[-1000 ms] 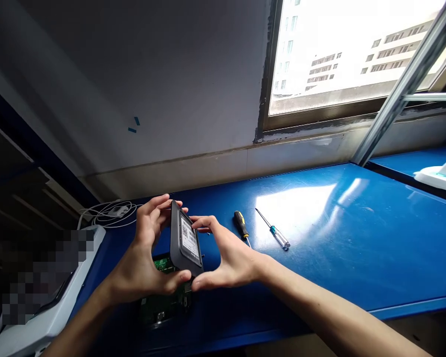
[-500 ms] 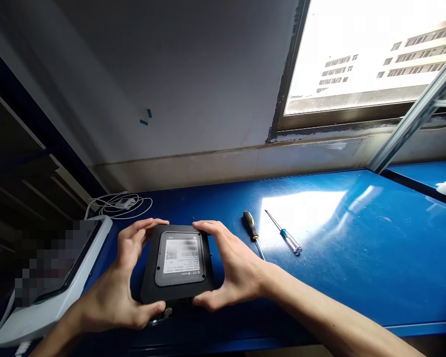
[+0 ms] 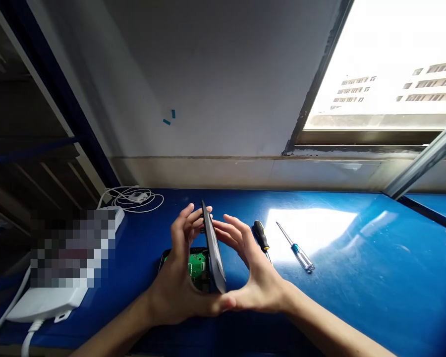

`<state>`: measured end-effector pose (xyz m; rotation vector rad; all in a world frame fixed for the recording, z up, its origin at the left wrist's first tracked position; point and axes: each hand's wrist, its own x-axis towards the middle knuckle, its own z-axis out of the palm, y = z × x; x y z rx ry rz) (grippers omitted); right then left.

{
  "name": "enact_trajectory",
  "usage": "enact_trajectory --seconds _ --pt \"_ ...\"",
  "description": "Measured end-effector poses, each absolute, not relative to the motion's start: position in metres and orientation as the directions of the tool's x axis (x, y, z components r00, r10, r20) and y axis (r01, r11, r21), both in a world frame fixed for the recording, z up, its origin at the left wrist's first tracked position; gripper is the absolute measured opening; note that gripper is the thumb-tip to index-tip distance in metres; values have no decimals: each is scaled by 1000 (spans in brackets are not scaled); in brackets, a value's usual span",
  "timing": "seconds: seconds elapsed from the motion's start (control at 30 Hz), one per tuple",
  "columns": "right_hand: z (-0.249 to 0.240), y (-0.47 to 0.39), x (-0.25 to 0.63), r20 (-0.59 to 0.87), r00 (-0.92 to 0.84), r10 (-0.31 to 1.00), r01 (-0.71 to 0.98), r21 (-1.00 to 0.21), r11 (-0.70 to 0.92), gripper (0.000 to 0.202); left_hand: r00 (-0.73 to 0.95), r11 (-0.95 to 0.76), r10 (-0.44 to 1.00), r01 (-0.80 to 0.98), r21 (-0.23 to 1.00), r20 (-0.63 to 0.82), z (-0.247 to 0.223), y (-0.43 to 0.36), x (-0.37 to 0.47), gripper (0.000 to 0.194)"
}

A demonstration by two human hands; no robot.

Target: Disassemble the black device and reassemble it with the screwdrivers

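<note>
A black cover (image 3: 215,255) with a pale label on its face stands steeply on edge, the labelled side turned to the right. My left hand (image 3: 176,285) grips it from the left, fingers at the far end and thumb at the near end. From the right, my right hand (image 3: 262,282) holds the same cover, its thumb by the near corner and its fingers curved towards the far end. Below and to the left, a green circuit board (image 3: 198,265) shows in a black housing on the blue table, partly hidden by my left hand.
A black-and-yellow screwdriver (image 3: 260,235) and a clear-handled screwdriver (image 3: 302,258) lie right of my hands. On the left stands a white device (image 3: 48,300) with a blurred-out screen. A coiled white cable (image 3: 148,199) lies near the wall (image 3: 223,171).
The cover, lying label-up in both hands before, has been tipped up on edge. The green circuit board has come into view. My view has shifted left.
</note>
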<state>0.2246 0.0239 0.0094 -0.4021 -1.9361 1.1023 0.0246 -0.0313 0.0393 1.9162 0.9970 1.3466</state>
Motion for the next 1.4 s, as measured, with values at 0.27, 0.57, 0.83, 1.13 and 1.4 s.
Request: enact_trajectory --seconds 0.27,0.57,0.83,1.13,1.4 --pt "12 45 240 637 -551 540 207 -522 827 140 478 -706 612 689 163 630 55 2 -9 130" --pt "18 40 238 512 -729 454 358 -280 891 142 659 -746 624 663 69 420 65 -10 -12 122" --pt "22 32 234 573 -690 441 342 -279 897 136 613 -742 619 662 110 491 48 -18 -36 108" --pt "17 36 236 569 -669 478 323 -356 877 140 556 -737 654 622 265 514 34 -14 -58 118" --pt "17 33 234 565 -675 476 322 -355 878 136 554 -729 658 637 249 509 33 -18 -59 117"
